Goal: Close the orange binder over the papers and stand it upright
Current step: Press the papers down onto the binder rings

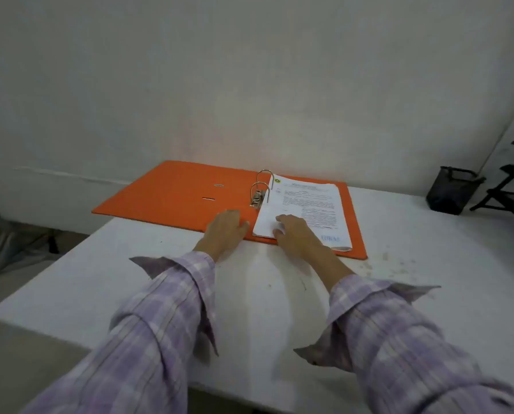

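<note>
Orange binder [178, 192] lies open flat on table [414, 264], far edge near wall. Papers [309, 204] sit on 2 rings [261, 186]. Left hand [226, 228] flat on spine area, grasping nothing; right hand [297, 234] flat, pressing papers. Square stack first, then swing left cover over.

Both arms stretched forward, left hand [224, 228] flat palm-down, right hand [294, 233] flat, fingers [281, 219] spread

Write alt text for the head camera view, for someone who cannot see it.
An orange binder lies open flat on a white table, with papers on its right half. The left hand rests on the binder; the right hand rests on the papers.
</note>
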